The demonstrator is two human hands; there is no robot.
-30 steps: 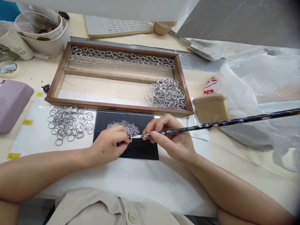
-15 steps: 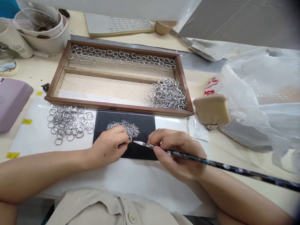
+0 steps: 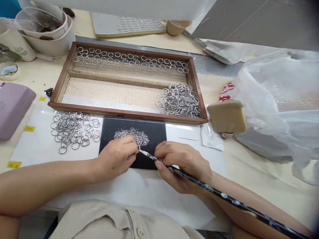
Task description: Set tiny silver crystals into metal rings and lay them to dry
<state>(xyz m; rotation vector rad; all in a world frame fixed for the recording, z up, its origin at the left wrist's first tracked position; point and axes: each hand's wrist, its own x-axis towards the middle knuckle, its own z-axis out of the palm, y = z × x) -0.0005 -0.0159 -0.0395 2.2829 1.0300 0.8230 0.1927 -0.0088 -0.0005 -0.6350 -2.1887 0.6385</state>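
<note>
My left hand (image 3: 119,154) is closed in a pinch over the black mat (image 3: 108,127). A silvery ring (image 3: 139,148) seems to be in its fingertips, with only a small edge showing. My right hand (image 3: 185,164) grips a long dark patterned picker pen (image 3: 191,178) with a white pointed tip. That tip meets the left fingertips, at or very close to the ring; exact contact is too small to tell. Just beyond the left hand lies a heap of tiny silvery beads or stones (image 3: 142,137) on the mat. Left of the mat, a loose pile of silvery rings (image 3: 72,129) rests on white paper.
A wood-framed mesh tray (image 3: 127,114) stands behind the mat, with rows of rings and a ring heap (image 3: 180,101). Right are a tan block (image 3: 226,116), a plastic bag (image 3: 261,83) and a thin stick (image 3: 188,138). Left is a mauve case (image 3: 15,109).
My right hand has moved left and slightly down, bringing the pen's white tip up to my left fingertips. The pen slopes more steeply, and the thin stick has come into view. My left hand stays put.
</note>
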